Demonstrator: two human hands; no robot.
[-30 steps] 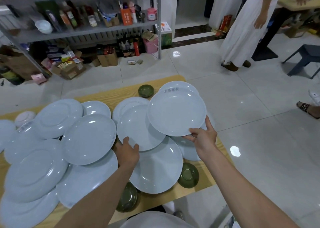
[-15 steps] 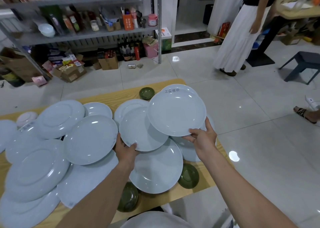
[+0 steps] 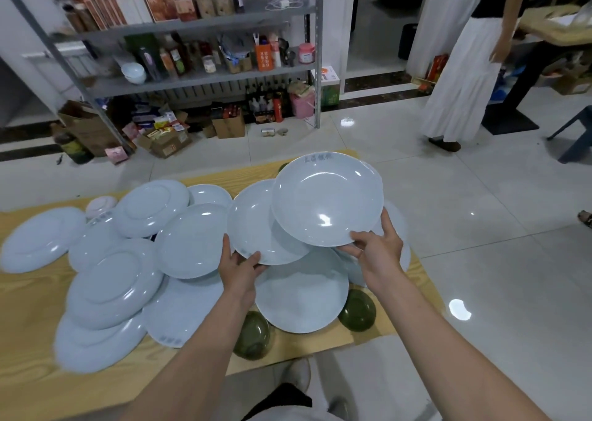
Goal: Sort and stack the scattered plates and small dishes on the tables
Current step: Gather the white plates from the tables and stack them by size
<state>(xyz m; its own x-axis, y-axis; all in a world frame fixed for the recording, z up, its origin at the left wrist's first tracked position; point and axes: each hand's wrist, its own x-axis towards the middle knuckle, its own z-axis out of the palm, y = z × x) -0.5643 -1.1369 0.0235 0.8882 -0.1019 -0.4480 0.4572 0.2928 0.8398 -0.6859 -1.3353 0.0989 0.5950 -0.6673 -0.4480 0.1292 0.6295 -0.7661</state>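
Several pale blue plates lie overlapping on a wooden table (image 3: 28,318). My right hand (image 3: 378,250) grips the near rim of one plate (image 3: 326,199) and holds it raised above the pile. My left hand (image 3: 240,268) grips the near rim of a second plate (image 3: 256,225), lifted and partly tucked under the first. Below them lies a larger plate (image 3: 301,295). Two dark green small dishes (image 3: 253,335) (image 3: 357,310) sit near the table's front edge. A small white bowl (image 3: 101,206) lies at the back left.
A metal shelf rack (image 3: 192,81) full of bottles and boxes stands behind the table, with cardboard boxes (image 3: 166,141) on the floor. A person in a white skirt (image 3: 461,77) stands at the right by another table. A dark stool (image 3: 576,138) is on the tiled floor.
My left hand has taken hold of the second plate's rim and lifted it. The right hand's plate stays raised and has shifted slightly up and over that plate.
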